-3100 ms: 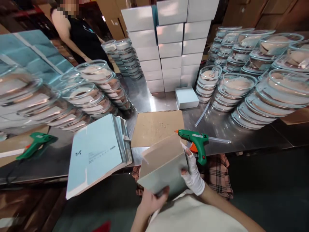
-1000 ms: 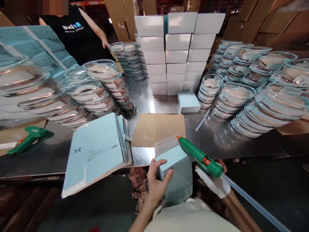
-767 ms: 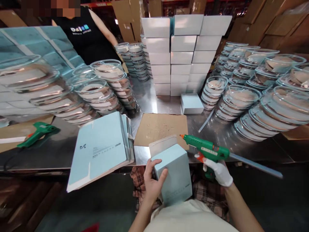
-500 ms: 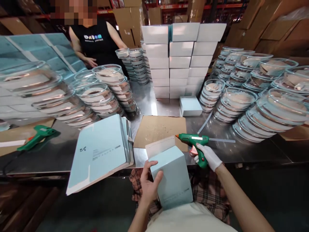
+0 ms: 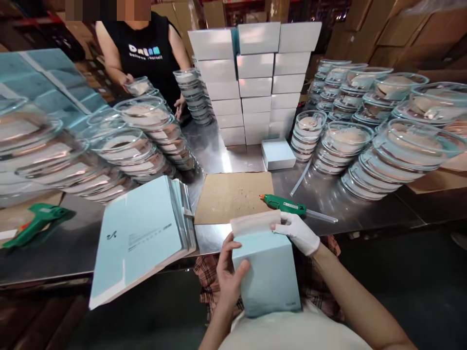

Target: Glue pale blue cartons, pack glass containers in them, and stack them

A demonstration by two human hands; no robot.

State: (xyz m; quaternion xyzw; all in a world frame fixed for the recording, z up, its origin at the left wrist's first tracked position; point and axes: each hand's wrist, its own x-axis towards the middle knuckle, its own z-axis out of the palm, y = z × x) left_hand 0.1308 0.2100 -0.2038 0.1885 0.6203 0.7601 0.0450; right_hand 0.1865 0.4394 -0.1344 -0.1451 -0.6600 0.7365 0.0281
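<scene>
Steel bench [image 5: 328,194] in a warehouse, crowded with stock. Near edge: a pale blue box [image 5: 268,272] held upright over the lap, its tan flap [image 5: 255,222] folded over the top. Left hand [image 5: 229,274] — bare, clamped on the box's left side, thumb on the front face. Right hand [image 5: 297,232] — in a white glove, fingers pressing the flap's right end, closed on nothing else. Green glue gun [image 5: 282,204] lies on the bench just behind the gloved hand, untouched, nozzle over a brown cardboard sheet [image 5: 233,194]. Left of the sheet: a leaning sheaf of flat blue cartons [image 5: 140,238]. Further back: stacked white boxes [image 5: 255,82], 1 blue box [image 5: 278,153] lying alone, and stacks of clear lidded bowls [image 5: 365,141] on both sides. Far left: a 2nd glue gun [image 5: 36,226]. Across the bench a co-worker [image 5: 146,53] handles a bowl.
</scene>
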